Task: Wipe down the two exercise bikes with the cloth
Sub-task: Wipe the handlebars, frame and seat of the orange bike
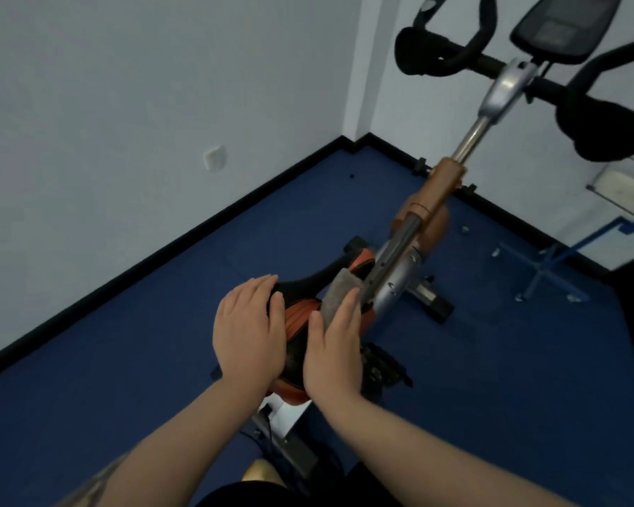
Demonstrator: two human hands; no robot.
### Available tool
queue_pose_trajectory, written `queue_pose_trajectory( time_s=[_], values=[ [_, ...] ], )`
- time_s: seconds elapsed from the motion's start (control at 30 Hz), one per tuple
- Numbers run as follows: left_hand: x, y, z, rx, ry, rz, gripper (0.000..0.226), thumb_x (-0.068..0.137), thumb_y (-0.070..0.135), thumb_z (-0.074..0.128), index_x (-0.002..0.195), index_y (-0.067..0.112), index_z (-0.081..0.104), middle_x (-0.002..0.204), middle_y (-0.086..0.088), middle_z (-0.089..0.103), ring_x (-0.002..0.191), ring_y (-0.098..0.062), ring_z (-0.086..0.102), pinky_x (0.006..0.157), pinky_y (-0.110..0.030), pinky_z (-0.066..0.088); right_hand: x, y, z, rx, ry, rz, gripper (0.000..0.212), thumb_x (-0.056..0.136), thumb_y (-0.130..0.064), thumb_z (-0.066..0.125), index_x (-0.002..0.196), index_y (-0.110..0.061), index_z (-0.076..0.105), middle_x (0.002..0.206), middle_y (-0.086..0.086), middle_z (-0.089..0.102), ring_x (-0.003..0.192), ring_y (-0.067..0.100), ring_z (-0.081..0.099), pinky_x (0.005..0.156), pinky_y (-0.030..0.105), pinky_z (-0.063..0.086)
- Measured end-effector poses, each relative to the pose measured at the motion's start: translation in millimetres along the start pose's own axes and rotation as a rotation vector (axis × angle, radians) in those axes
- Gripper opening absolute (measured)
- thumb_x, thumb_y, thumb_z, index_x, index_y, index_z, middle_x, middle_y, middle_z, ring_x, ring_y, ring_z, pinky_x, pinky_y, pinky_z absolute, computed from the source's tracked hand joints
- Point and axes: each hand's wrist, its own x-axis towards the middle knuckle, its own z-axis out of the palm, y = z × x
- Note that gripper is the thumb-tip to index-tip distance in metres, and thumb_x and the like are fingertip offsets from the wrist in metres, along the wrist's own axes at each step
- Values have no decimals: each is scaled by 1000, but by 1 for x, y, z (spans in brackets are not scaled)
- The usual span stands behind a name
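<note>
The saddle [301, 316] is covered by the left hand [249, 331], fingers straight and together. The cloth [339, 296] is pressed on the saddle's right side by the right hand [335, 351], fingers straight. Beyond, handlebars [451, 56] are seen.

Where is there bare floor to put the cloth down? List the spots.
Bare blue floor lies left of the seat, up to the black skirting. More lies right of the bike frame. It is crowded under the right hand and around the clear stand.

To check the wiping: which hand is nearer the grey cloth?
Right. The right hand presses on the grey cloth; the left hand rests beside it on the saddle.
</note>
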Motion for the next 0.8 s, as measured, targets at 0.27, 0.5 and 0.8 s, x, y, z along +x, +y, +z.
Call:
queue_pose_trajectory(
  time_s=[0.27, 0.5, 0.8],
  values=[
    [14, -19, -4, 45, -53, 152, 28, 99, 21, 47, 119, 17, 65, 113, -1, 64, 108, -20, 51, 88, -32, 43, 25, -26, -7, -56, -4, 167, 75, 103, -41, 30, 153, -14, -18, 163, 10, -4, 146, 29, 22, 110, 36, 31],
    [14, -22, -2, -34, -32, 170, 28, 98, 20, 46, 118, 16, 66, 115, 2, 65, 111, -15, 51, 87, -23, 39, -32, -2, 4, -132, -127, -14, 66, 95, -57, 10, 153, -34, -11, 160, -6, -22, 148, 19, -11, 121, 39, 7],
    [13, -23, 1, -49, -2, 178, 25, 97, 17, 51, 115, 16, 67, 112, 2, 66, 109, -17, 53, 84, -27, 45, -46, -4, 12, -101, -9, -19, 51, 100, -52, 15, 139, -63, -15, 153, -25, -32, 148, 14, 1, 117, 31, 21]
  ],
)
